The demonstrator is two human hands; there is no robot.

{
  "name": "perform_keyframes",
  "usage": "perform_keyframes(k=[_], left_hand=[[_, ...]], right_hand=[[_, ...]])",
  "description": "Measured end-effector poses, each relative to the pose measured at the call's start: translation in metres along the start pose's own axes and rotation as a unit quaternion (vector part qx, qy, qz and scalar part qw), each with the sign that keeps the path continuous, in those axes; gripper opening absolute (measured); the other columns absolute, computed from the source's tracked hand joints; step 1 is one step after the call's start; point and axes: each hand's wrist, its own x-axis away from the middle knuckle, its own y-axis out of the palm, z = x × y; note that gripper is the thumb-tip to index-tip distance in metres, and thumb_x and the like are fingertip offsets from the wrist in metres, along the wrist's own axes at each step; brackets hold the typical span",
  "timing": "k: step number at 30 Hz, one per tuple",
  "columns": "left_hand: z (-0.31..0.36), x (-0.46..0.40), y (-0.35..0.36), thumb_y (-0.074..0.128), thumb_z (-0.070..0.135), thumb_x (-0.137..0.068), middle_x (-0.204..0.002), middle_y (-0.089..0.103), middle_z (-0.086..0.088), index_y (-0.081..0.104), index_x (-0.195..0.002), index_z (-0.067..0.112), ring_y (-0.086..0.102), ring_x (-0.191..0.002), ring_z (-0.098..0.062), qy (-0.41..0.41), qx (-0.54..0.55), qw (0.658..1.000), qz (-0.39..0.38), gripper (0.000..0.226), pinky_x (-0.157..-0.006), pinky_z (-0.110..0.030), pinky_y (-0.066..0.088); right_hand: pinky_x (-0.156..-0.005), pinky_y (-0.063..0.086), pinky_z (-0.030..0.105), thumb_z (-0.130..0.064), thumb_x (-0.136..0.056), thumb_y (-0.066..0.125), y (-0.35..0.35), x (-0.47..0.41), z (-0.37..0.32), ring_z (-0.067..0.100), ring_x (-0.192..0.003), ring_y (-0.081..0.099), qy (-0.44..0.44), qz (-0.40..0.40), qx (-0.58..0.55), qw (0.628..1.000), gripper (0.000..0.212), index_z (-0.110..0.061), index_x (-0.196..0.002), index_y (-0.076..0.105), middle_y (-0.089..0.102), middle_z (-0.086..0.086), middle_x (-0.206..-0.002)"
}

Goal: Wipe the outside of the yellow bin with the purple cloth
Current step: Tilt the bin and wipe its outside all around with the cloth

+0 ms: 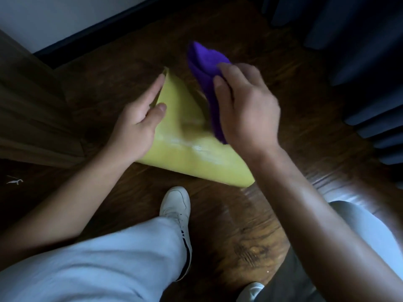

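The yellow bin [192, 153] lies tipped on the dark wooden floor in the middle of the view, its side facing up. My left hand [139, 118] grips its left edge, thumb on the upper face and fingers along the rim. My right hand [244, 107] holds the purple cloth [205, 68] and presses it against the bin's right side. The cloth sticks out beyond my fingers toward the far end. The image is blurred around the right hand.
A wooden furniture piece [28, 110] stands at the left. Dark blue curtains [359, 51] hang at the right. A white wall with a dark skirting [91, 29] runs along the back. My legs and white shoe [176, 205] are just below the bin.
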Motion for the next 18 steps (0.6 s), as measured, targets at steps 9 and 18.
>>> perform_keyframes(k=[9,18], left_hand=[[0.000,-0.008,0.007,0.047,0.012,-0.106,-0.150,0.048,0.019,0.041,-0.155,0.025,0.045,-0.138,0.012,0.039,-0.021,0.998,0.045,0.051,-0.117,-0.015,0.033],[-0.002,-0.013,-0.002,0.049,0.016,-0.107,-0.151,0.050,0.013,0.045,-0.154,0.024,0.049,-0.140,0.002,0.009,-0.014,0.998,0.056,0.048,-0.118,-0.018,0.035]], right_hand=[[-0.119,0.023,0.061,-0.060,-0.102,0.038,0.071,0.030,-0.034,0.038,-0.154,0.023,0.032,-0.080,0.046,0.995,0.057,-0.040,-0.155,0.041,0.027,0.005,-0.169],[-0.114,0.028,0.058,-0.058,-0.102,0.024,0.075,0.044,0.054,0.032,-0.146,0.037,0.163,-0.110,0.088,0.977,0.058,-0.035,-0.151,0.045,0.048,0.001,-0.155]])
